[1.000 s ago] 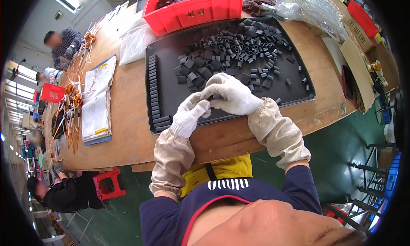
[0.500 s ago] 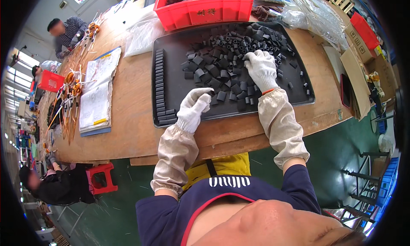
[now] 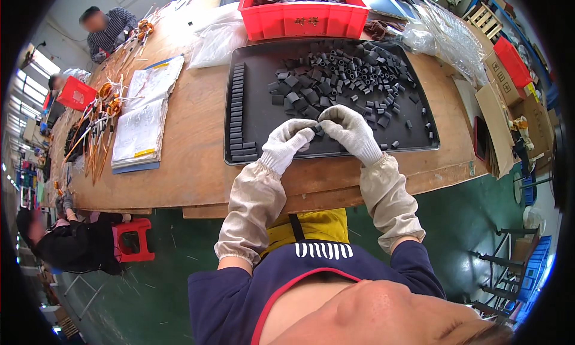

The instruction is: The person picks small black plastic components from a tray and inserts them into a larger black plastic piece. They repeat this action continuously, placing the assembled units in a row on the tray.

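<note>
Both my hands wear white knitted gloves and meet over the near part of a black tray [image 3: 263, 87]. My left hand [image 3: 290, 140] is closed with thumb and forefinger pinching a small black tube piece [image 3: 317, 129]. From the other side my right hand [image 3: 349, 131] is closed on the same piece with its fingertips; the gloves partly hide it. Beyond them lies a loose pile of short black tube pieces [image 3: 344, 67], some round and some flattened. A neat column of black tube pieces [image 3: 237, 102] runs down the tray's left side.
A red bin [image 3: 304, 23] of dark pieces stands behind the tray. To the left lie papers [image 3: 141, 117] and wired copper coils [image 3: 108, 99]. Plastic bags [image 3: 217, 43] and cardboard [image 3: 494, 126] flank the tray. Co-workers [image 3: 111, 31] sit at the left.
My right hand has come from the pile toward me and left, meeting my left hand at the small piece. My left hand has shifted slightly right. The view has moved a little.
</note>
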The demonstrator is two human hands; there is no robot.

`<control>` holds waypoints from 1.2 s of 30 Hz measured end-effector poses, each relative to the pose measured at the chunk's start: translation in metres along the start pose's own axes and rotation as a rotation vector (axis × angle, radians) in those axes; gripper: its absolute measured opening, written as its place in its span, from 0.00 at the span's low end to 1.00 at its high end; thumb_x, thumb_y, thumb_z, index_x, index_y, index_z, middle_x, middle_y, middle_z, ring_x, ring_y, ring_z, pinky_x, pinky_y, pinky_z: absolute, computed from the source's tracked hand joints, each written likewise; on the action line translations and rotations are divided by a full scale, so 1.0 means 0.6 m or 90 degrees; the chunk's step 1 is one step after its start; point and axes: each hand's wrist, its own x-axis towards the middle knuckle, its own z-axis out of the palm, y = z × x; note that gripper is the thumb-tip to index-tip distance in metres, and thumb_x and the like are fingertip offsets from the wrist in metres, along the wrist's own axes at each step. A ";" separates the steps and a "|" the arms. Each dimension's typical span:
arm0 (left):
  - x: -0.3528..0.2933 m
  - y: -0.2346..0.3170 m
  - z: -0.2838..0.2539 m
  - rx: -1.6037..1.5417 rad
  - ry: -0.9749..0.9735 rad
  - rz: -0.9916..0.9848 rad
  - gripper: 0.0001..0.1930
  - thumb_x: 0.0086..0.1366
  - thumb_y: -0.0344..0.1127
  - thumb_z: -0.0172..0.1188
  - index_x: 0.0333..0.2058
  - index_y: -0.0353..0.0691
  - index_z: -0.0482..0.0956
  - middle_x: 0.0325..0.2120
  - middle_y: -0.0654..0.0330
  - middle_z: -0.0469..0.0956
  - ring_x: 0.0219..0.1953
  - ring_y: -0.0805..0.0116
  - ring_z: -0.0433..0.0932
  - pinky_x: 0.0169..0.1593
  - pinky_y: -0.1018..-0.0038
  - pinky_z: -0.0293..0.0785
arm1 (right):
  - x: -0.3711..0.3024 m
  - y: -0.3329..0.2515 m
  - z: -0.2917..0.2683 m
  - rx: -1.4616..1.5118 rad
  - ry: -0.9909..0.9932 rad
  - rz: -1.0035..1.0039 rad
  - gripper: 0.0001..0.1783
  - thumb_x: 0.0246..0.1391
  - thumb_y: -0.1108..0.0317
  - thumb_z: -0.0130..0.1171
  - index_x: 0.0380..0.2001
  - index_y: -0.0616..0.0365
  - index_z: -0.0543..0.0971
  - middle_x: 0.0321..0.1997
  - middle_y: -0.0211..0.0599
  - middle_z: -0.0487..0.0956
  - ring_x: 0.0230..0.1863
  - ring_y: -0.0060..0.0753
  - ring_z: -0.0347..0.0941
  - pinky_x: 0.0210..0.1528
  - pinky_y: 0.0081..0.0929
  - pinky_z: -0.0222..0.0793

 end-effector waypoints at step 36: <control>-0.103 0.082 -0.165 1.163 0.244 0.271 0.20 0.57 0.29 0.68 0.46 0.65 0.87 0.68 0.53 0.66 0.68 0.46 0.63 0.68 0.56 0.66 | -0.036 0.041 0.049 -0.185 0.178 -0.245 0.08 0.60 0.76 0.63 0.42 0.60 0.84 0.42 0.36 0.82 0.40 0.27 0.78 0.44 0.23 0.74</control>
